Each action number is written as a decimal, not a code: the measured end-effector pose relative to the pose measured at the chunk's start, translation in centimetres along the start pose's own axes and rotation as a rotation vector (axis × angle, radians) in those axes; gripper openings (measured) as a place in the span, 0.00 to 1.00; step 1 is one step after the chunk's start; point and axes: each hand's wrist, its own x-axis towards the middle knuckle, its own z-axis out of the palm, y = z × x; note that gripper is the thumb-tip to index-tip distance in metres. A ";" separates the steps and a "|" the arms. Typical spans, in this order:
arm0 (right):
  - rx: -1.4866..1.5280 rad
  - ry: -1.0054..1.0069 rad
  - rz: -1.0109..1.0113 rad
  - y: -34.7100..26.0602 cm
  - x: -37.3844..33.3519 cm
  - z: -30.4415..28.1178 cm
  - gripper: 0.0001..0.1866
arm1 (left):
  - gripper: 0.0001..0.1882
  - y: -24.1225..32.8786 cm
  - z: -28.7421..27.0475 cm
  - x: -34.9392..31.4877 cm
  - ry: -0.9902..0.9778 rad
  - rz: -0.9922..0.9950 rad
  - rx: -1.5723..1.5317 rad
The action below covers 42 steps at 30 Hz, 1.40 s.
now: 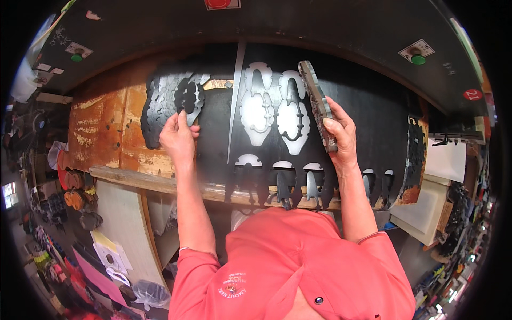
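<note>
My right hand (342, 130) grips a long metal cutting die (314, 96), tilted up on its edge over a black sheet (213, 125). Left of the die, shoe-upper-shaped holes (257, 114) in the sheet show a white surface below. More cut-outs run along its near edge, where dark strips hang over. My left hand (180, 134) has thumb and finger pinched on a black cut piece (196, 101) with an open middle. That piece is over a stack of similar dark cut pieces (160, 109), whose lower layers are partly hidden.
A worn brown board (101, 122) lies at the left, with a wooden rail (133, 178) along the near edge. The dark machine beam (245, 24) spans the far side, carrying green buttons (418, 58) and a red button (220, 3). Pale panels (120, 213) stand at lower left.
</note>
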 end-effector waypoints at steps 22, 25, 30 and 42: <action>-1.284 0.206 -0.578 1.1 -1.5 -0.3 0.34 | 0.38 -0.4 5.2 -9.7 -0.448 0.976 0.557; -1.273 0.230 -0.588 1.7 -1.5 -0.3 0.36 | 0.38 -0.4 4.6 -9.2 -0.477 0.953 0.588; -1.207 0.167 -0.610 1.3 -1.4 -1.1 0.36 | 0.38 -0.3 4.8 -9.4 -0.472 0.952 0.536; -1.143 0.328 -0.626 2.9 -3.6 0.3 0.36 | 0.07 0.7 0.2 -17.9 -0.679 0.768 -0.022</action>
